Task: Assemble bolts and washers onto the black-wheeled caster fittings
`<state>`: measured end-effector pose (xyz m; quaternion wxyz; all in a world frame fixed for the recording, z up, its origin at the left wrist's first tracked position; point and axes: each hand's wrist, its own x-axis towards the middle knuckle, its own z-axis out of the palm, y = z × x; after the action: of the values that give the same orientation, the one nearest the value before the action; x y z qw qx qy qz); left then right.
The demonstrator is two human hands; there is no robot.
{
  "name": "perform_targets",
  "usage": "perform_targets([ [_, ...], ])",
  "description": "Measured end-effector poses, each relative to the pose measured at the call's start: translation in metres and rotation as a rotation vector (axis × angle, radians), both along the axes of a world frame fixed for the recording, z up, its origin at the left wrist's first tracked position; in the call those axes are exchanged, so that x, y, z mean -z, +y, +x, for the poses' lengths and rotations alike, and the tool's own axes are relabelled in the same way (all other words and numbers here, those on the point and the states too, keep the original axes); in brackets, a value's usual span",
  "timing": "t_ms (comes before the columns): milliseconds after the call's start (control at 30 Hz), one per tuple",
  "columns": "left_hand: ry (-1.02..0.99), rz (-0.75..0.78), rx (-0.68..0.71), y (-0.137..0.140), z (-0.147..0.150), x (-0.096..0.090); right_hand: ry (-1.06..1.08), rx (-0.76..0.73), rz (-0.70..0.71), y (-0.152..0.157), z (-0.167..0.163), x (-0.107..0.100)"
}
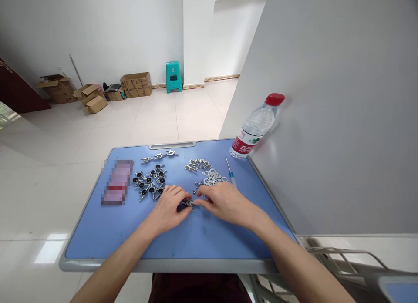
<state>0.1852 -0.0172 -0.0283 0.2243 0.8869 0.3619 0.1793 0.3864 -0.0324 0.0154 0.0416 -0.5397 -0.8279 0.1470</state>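
Observation:
My left hand [170,207] is closed with thumb and fingers around a small metal fitting [188,203] just above the blue tabletop. From the other side my right hand [222,200] meets it, thumb and forefinger curled in at the fitting; whatever lies between those fingertips is too small to make out. Beside my left hand lies a cluster of metal fittings with round black centres [149,180]. Flat metal plates with holes [214,177] and a scatter of tiny screws [197,185] lie just beyond my right hand, partly covered by it.
Behind are curved metal pieces [197,164] and a row of three fittings [158,156]. A blue-handled screwdriver [232,176] and a water bottle [256,126] stand or lie at right, near a grey partition [326,120]. A blurred purple object [118,181] lies left.

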Motion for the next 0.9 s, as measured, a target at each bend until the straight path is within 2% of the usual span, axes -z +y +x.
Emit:
perform_targets([
  [133,-0.026,0.010,0.009,0.001,-0.002,0.002,-0.010,0.230,0.020,0.009,0.032,-0.013],
  [233,-0.036,0.017,0.018,0.003,-0.002,0.003,0.008,0.286,-0.040,0.014,0.048,-0.018],
  [533,-0.040,0.017,0.007,0.004,0.000,0.002,-0.066,0.144,-0.080,0.015,0.031,-0.002],
  [900,-0.040,0.009,-0.001,0.004,0.000,0.001,-0.161,0.117,-0.080,0.017,0.023,0.005],
])
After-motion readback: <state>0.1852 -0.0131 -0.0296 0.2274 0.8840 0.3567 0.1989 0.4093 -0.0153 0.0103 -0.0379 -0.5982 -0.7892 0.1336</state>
